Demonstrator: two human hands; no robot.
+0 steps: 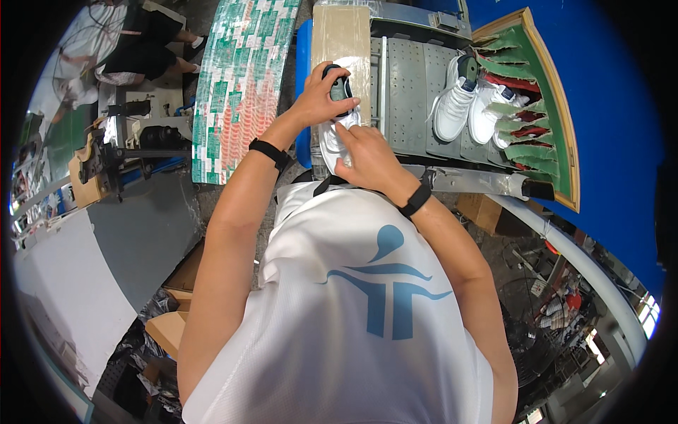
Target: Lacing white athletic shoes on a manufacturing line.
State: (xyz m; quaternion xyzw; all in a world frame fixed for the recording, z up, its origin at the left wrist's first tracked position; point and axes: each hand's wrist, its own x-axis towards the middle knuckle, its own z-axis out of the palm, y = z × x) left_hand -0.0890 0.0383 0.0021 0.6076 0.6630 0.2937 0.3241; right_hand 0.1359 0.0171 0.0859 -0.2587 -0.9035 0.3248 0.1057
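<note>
While the left hand [317,102] clasps the shoe [330,157] across its opening [340,88], fingers wide, the right hand [372,157] rests on its front, index and thumb apart. Location: twelve o'clock, on cardboard [341,37]. Step: apparently upper adjustment; next move calls for steady hold.

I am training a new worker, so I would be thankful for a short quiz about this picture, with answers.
1. Which hand is nearer to the green fringe?
2. What does the left hand hold?
A. the fringe
B. a shoe
C. a band
3. True or false: the bands on both wrists are bright yellow.

Key:
1. The right hand.
2. B.
3. False; the bands are black.
</note>
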